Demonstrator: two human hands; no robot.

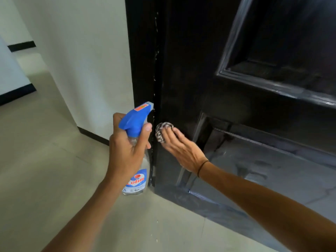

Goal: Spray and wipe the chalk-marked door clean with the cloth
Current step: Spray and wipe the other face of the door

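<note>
A black panelled door (209,73) fills the right side of the head view, with faint whitish smears on its lower panel. My right hand (180,148) presses a bunched black-and-white patterned cloth (161,130) against the door's left stile, near its edge, fingers stretched over the cloth. My left hand (125,148) grips a clear spray bottle (138,177) with a blue trigger head just left of the door edge, nozzle pointing toward the door. The forefinger lies at the trigger.
The black door frame (141,51) runs up beside a white wall (81,51) on the left. Pale floor tiles (45,160) stretch to the left and below, with a black skirting strip (94,136) along the wall's foot.
</note>
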